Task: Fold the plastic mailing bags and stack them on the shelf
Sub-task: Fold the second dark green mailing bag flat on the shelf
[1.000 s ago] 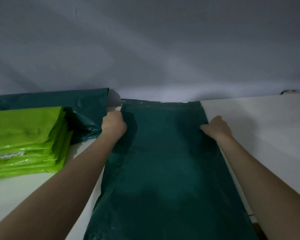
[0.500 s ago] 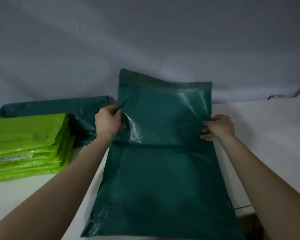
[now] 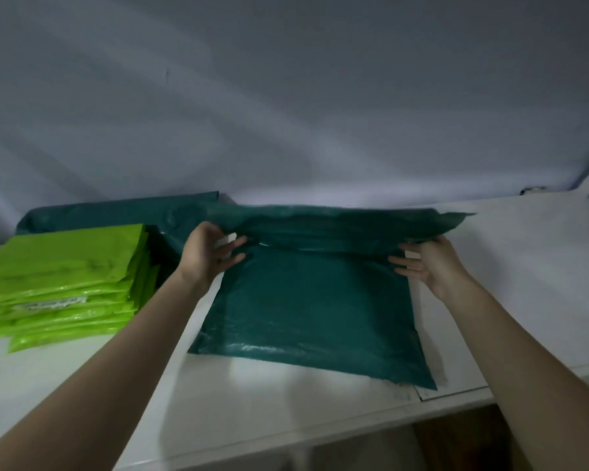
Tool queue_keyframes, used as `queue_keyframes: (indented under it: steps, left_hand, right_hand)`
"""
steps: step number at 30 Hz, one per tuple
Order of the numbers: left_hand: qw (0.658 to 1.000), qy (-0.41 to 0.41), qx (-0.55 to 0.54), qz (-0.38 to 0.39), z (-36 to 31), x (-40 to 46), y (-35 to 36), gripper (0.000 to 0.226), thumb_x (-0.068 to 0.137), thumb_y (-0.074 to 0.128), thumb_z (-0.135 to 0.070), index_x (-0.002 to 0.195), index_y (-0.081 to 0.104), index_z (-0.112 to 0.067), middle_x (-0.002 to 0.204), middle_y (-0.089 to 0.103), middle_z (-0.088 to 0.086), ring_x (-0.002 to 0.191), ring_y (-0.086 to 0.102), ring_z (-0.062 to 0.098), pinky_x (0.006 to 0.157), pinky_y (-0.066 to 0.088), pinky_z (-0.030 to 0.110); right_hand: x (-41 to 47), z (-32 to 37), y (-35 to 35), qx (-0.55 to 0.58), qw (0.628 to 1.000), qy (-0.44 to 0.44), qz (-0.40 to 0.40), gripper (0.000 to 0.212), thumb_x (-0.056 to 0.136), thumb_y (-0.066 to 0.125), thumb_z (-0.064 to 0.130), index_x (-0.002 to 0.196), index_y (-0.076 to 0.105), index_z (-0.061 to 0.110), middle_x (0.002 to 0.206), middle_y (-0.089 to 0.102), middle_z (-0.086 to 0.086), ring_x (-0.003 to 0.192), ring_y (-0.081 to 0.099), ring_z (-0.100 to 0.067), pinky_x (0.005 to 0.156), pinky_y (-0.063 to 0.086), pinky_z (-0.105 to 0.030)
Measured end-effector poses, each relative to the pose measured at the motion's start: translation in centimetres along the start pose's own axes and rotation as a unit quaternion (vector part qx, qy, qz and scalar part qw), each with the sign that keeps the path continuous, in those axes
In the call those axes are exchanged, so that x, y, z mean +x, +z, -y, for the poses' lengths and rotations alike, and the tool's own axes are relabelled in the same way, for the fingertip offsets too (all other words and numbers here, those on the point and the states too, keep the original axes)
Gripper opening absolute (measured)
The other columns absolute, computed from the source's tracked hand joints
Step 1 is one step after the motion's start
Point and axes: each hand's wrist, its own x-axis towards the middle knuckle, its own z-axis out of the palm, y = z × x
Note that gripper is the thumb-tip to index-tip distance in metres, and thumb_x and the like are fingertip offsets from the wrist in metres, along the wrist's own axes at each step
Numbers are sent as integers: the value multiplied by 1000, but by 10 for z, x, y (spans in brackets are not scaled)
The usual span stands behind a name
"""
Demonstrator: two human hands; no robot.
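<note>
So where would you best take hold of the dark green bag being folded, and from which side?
Probably at the two ends of the raised far flap of the dark green bag, coming in from the left and right sides, as the left hand and right hand do. The flap is lifted off the shelf, so its side edges are free to pinch.

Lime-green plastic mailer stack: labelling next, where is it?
Head view: the lime-green plastic mailer stack sits far left on the white shelf, left of the left hand.
</note>
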Motion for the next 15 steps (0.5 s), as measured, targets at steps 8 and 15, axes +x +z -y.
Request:
queue_keyframes:
  steps: [8,15]
  left_hand:
    - [988,-82,131,19,2,-26,-21,48,95,31,-46,106,64,-13,117,56,9,101,54,22,82,42,35]
    - [947,-33,319,-4,9,-48,-36,23,87,62,-26,110,65,-21,118,62,7,106,58,24,87,50,35]
  right_hand:
    - [-34,-14,-14,54,998,42,-5,13,93,49,8,86,59,5,83,59,-11,59,60,-24,44,53,-26]
    - [-57,-18,-23,-15,991,110,71,32,92,51,38,104,64,11,95,67,-10,81,62,-24,64,50,-30]
